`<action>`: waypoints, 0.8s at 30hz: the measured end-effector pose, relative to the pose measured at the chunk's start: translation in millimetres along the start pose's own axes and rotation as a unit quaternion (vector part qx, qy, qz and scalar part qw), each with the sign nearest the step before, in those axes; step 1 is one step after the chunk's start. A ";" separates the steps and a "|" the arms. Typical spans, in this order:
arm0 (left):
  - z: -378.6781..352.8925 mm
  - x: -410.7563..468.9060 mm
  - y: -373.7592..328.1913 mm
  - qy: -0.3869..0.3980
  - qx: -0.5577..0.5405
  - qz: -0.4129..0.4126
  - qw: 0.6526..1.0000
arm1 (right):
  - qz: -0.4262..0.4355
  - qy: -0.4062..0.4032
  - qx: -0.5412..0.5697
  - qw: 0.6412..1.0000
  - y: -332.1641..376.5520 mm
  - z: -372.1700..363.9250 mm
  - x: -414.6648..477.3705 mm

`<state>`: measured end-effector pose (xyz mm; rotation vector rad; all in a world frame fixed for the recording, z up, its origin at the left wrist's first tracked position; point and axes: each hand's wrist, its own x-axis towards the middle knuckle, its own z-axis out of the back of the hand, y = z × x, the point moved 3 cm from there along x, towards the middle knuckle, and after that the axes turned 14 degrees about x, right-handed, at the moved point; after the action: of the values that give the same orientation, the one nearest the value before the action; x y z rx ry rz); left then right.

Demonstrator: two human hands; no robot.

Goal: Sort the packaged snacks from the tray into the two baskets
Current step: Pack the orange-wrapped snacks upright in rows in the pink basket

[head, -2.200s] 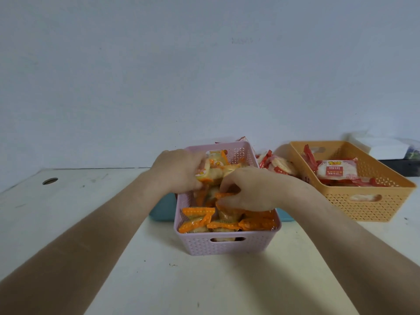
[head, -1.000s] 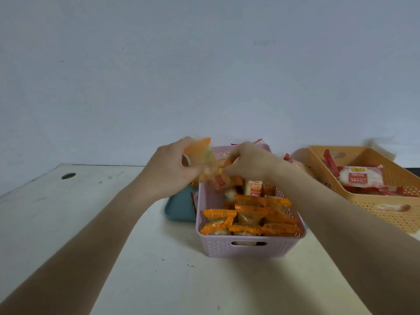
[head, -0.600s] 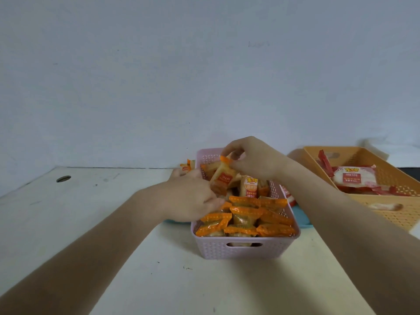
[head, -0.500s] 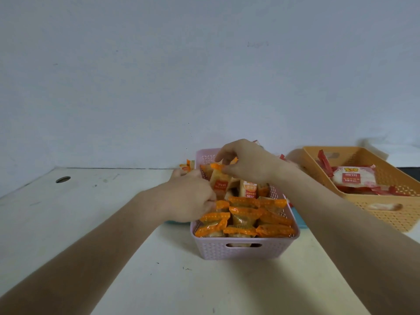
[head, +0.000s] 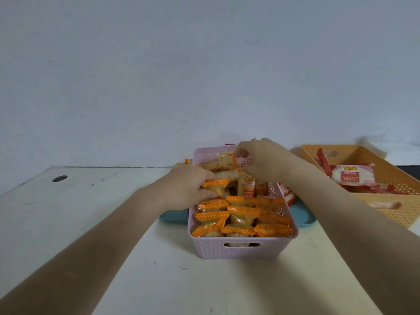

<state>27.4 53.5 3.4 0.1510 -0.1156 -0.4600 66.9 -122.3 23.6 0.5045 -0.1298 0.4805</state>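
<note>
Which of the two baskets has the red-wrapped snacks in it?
The orange basket on the right, with red-wrapped snacks; the middle pink basket holds orange-wrapped packets.

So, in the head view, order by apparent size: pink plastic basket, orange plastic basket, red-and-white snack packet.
Pink plastic basket, orange plastic basket: unsure, orange is farther and cropped.
Red-and-white snack packet: clearly smallest.

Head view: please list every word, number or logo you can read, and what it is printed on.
"151": red label of the red-and-white packet in the orange basket; the sign after it is blurred.
"151": upright orange packet in the pink basket; partly hidden.
Yellow logos on both: too blurred to read.
Print on the orange packets held by the left hand and right hand: unreadable.
</note>
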 end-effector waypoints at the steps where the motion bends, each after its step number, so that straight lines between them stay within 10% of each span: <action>1: 0.6 1.5 -0.7 0.004 0.012 -0.005 1.000 | 0.001 0.009 -0.072 0.997 -2.3 -1.4 -1.6; 10: 11.7 11.2 -0.6 0.060 0.053 -0.019 0.997 | 0.027 0.031 -0.041 0.998 -2.3 -10.9 -16.0; 16: 23.3 35.9 3.4 0.048 -0.061 0.015 0.997 | 0.033 0.182 0.009 0.983 8.5 -5.2 -19.0; 24: 12.8 72.2 -14.2 0.109 -0.023 -0.056 0.992 | 0.039 -0.006 -0.167 0.985 -3.5 12.7 -13.7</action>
<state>83.7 7.0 19.1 0.1629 0.1188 -0.5539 56.5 -136.9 29.9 0.1729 -0.2387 0.5205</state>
